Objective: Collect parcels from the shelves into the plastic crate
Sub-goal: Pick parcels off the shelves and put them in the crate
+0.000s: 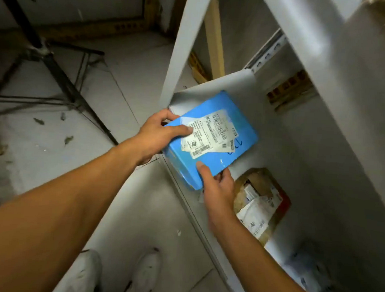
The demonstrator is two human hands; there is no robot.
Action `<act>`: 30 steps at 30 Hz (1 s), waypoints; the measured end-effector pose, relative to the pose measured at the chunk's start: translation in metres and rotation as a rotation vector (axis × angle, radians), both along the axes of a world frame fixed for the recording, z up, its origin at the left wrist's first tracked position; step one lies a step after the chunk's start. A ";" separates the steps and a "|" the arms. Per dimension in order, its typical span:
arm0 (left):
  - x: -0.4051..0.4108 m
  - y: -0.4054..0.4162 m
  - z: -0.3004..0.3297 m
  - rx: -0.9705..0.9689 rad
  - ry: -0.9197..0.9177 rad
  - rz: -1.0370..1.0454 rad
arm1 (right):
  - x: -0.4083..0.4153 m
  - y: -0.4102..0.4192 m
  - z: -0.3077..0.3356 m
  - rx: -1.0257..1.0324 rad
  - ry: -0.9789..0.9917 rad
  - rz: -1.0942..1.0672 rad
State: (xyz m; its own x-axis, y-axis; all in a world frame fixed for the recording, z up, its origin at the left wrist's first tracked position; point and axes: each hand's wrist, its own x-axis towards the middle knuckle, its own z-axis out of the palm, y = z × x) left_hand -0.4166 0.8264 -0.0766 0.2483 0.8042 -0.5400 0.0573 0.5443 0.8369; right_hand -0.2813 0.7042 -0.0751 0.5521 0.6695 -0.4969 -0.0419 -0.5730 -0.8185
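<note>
Both hands grip blue parcel [212, 138] at shelf [252, 91] edge: L hand [156, 135], R hand [216, 187].

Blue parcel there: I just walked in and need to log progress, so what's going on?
A person is holding the blue parcel with both hands at the front edge of a grey shelf. The left hand grips its left end, thumb on the shipping label; the right hand grips the near corner. A brown parcel sits on the shelf level below. No plastic crate is in view, so nothing shows the parcel collected yet.
</note>
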 end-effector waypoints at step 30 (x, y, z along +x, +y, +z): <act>-0.153 -0.193 0.033 -0.151 0.099 0.021 | -0.113 -0.092 0.031 -0.219 -0.142 0.482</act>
